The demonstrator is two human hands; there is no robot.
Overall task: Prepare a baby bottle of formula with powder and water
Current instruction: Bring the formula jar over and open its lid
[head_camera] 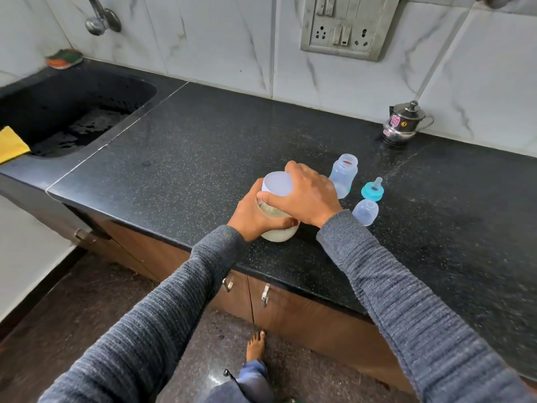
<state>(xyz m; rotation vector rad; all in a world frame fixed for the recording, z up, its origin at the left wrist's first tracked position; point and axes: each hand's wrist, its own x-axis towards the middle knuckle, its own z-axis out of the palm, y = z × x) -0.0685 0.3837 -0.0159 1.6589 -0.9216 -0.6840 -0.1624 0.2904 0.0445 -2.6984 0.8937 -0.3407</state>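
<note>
A clear jar of pale formula powder (280, 234) stands near the front edge of the black counter (186, 158). My left hand (252, 216) wraps around the jar's body. My right hand (305, 196) grips its white lid (276, 184) from above. Just right of the jar an uncapped, pale blue baby bottle (344, 174) stands upright, with what looks like a little water at its bottom. The teal collar with its nipple (372, 190) sits to the right of the bottle. The clear dome cap (366, 211) rests in front of the collar.
A small lidded steel pot (402, 125) stands at the back right by the tiled wall. A black sink (66, 117) is at the left, with a yellow cloth (11, 144), a sponge (64, 58) and a tap (100, 17). A socket panel (345, 24) hangs on the wall.
</note>
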